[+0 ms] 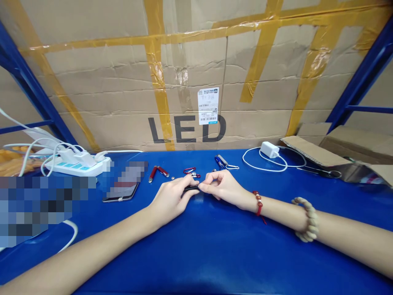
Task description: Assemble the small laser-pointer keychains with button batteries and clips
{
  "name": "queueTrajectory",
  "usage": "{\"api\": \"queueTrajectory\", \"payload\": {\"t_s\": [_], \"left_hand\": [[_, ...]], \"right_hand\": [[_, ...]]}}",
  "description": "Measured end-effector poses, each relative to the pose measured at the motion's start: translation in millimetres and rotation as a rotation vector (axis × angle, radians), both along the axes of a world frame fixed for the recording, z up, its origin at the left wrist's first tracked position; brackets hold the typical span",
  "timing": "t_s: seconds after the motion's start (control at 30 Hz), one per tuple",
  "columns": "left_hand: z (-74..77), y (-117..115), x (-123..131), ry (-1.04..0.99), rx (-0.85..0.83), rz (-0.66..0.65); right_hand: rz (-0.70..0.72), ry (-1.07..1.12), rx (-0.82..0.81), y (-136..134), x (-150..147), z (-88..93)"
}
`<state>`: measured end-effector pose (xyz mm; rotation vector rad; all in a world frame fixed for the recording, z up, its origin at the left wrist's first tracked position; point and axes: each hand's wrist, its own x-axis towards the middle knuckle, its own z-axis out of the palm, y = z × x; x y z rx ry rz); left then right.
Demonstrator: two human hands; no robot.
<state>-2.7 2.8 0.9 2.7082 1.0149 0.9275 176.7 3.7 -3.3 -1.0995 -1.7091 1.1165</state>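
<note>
My left hand point(172, 196) is closed around a slim black tube point(191, 188), its thumb and fingers along the sides. At the tube's right end, the thumb and fingertips of my right hand point(223, 184) are pinched together; whatever is between them is too small to make out. Just beyond my hands lies a red carabiner clip point(189, 170). Two short red metal tubes point(158, 173) rest to the left, with a small round silver piece point(172, 178) close by. Behind my right hand are a blue tube point(219, 160) and a silver piece with a wire clip point(229, 164).
A phone point(125, 184) and a white power strip point(89, 168) with plugs and cables are on the left of the blue table point(196, 254). A white charger point(269, 150) with its cable and an opened cardboard box point(346, 149) are on the right. Large taped cardboard point(123, 90) stands behind.
</note>
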Motion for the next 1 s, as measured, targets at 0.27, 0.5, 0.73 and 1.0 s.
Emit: {"api": "queueTrajectory", "payload": {"t_s": [0.27, 0.5, 0.73, 1.0], "left_hand": [[1.8, 1.4, 0.2, 0.075, -0.042, 0.055], [1.1, 2.0, 1.1, 0.006, -0.007, 0.089], [1.9, 1.5, 1.1, -0.038, -0.027, 0.119], [3.4, 0.9, 0.3, 0.038, -0.039, 0.099]], "right_hand": [[-0.029, 0.009, -0.029, 2.1, -0.2, -1.1], [-0.051, 0.031, 0.076, 0.8, 1.5, -1.0], [-0.126, -0.012, 0.447, 0.3, 0.8, 0.1], [-0.159, -0.019, 0.496, 0.7, 0.2, -2.4]]}}
